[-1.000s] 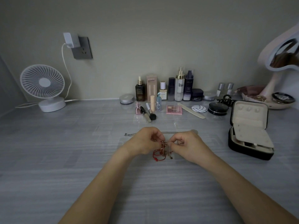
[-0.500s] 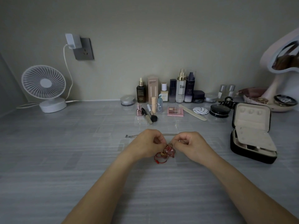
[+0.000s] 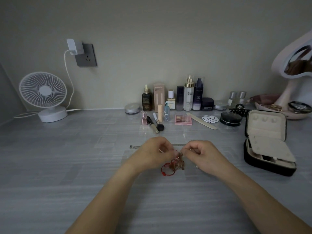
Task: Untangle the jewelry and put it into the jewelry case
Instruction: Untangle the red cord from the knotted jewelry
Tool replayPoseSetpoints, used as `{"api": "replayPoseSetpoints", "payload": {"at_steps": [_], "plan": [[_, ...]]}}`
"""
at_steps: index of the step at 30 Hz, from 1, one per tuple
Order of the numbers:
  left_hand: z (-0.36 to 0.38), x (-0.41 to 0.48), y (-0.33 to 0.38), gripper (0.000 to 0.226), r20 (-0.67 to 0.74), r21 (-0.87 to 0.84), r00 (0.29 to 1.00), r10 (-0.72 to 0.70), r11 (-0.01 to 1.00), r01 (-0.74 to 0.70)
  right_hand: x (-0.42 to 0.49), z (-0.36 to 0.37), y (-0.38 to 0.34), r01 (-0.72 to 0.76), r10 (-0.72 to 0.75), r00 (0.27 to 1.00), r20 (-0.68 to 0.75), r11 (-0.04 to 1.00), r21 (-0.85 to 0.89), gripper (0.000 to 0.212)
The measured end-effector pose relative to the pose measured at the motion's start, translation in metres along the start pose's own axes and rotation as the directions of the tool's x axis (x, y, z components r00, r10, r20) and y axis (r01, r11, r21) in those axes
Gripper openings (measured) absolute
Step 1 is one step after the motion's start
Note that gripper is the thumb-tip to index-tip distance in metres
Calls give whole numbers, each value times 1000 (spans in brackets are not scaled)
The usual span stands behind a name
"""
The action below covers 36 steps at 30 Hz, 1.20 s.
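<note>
Left hand (image 3: 152, 156), right hand (image 3: 201, 154) both pinch tangle (image 3: 177, 162) between them; ease strands apart gently, red cord (image 3: 166, 172) slack below grip.

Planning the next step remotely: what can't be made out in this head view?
1. Tangled jewelry, head view: too small and dim to count pieces; top hidden by fingers of left hand and right hand.
2. Silver chain: middle hidden behind both hands.
3. Jewelry case: lower compartments mostly covered by its cream flap.
</note>
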<state>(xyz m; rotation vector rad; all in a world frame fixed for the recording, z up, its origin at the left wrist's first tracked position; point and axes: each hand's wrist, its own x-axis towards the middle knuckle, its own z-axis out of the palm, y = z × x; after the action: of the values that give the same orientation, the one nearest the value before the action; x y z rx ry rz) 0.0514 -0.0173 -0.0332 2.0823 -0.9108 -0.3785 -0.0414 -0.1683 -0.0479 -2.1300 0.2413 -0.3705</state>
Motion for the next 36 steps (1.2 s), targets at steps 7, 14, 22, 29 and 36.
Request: {"api": "replayPoseSetpoints", "payload": {"at_steps": [7,14,22,29,36], "plan": [[8,1,3,12,-27,-9,999,30,999,-30,-1,-3,-1,-12,12,999,-47,1000,17,15],[2,3,1,13,-13,-221,999,-29,975,26,0,-1,5,-8,8,1000,-26,1000,-1,8],[2,0,1,4,3,-235,999,-32,971,32,-1,4,2,30,-30,999,25,1000,0,8],[-3,-1,6,11,-51,-241,997,-66,969,52,0,6,2,49,-49,999,-18,998,-27,10],[-4,-2,10,13,-64,-228,996,-68,972,51,1,-2,2,25,-27,999,-47,999,-37,7]]}}
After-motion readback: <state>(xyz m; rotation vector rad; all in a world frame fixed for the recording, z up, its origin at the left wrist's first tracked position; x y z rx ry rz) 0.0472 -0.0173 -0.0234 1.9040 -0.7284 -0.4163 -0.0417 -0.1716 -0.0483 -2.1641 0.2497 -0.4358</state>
